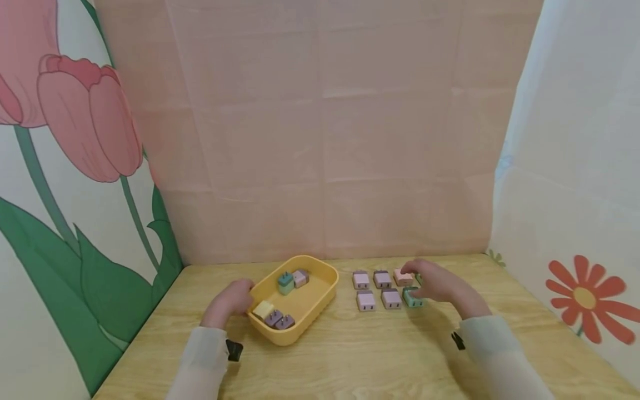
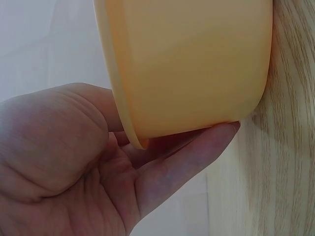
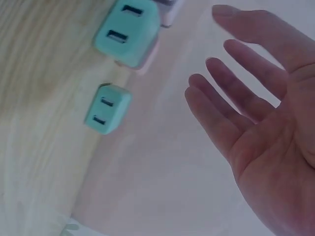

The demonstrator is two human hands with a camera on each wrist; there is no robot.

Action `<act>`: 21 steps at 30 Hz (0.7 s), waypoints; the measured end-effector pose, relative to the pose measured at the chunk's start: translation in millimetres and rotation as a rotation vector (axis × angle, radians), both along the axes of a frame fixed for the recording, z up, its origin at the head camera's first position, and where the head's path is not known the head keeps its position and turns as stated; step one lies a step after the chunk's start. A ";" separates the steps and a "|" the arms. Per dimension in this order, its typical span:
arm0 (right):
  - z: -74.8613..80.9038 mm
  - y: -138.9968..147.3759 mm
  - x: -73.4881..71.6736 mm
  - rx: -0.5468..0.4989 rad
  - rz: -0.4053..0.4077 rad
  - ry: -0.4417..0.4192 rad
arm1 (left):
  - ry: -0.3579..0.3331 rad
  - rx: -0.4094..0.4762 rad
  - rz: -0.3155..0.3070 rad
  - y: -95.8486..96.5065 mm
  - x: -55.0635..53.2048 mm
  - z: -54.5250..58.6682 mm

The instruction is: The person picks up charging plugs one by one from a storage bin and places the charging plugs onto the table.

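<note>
My left hand [image 1: 235, 299] grips the left rim of a yellow plastic bin [image 1: 316, 314]; in the left wrist view, the thumb is over the rim and the fingers lie against the outer wall [image 2: 197, 64]. Inside the bin sit a teal charger [image 1: 286, 284], a pink charger [image 1: 300, 278], a yellow charger [image 1: 263, 309] and two purple ones [image 1: 285, 322]. My right hand [image 1: 440, 282] hovers, fingers spread and holding nothing, over the right end of two rows of USB chargers. Nearest it are a teal charger [image 1: 413, 298], a peach charger [image 1: 403, 278] and a partly hidden green one [image 3: 109, 109].
Farther left in the rows are several pink-purple chargers [image 1: 366, 300], ports facing front. Everything stands on a wooden table [image 1: 340, 361]. A pink sheet [image 1: 320, 139] hangs along the back edge, with flower-patterned sheets [image 1: 565, 194] at the sides.
</note>
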State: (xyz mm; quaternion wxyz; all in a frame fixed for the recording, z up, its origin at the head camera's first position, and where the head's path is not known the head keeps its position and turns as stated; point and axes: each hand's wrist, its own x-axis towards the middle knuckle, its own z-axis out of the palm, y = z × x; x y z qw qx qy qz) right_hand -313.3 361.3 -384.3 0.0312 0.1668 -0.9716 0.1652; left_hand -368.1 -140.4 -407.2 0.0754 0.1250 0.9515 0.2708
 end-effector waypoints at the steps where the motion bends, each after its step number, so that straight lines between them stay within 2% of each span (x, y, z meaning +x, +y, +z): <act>1: 2.1 -1.4 0.3 0.002 0.010 0.011 | 0.000 0.000 0.001 -0.2 -0.2 -0.2; 5: 9.9 -7.6 4.0 -0.011 0.036 0.034 | 0.023 -0.001 -0.020 -0.3 0.9 0.2; 9: 16.6 -14.0 8.4 -0.029 0.024 0.035 | 0.048 0.000 -0.038 -0.4 2.5 1.2; 21: 29.7 -31.5 14.5 -0.020 0.032 0.080 | 0.012 0.003 -0.018 0.9 1.8 3.3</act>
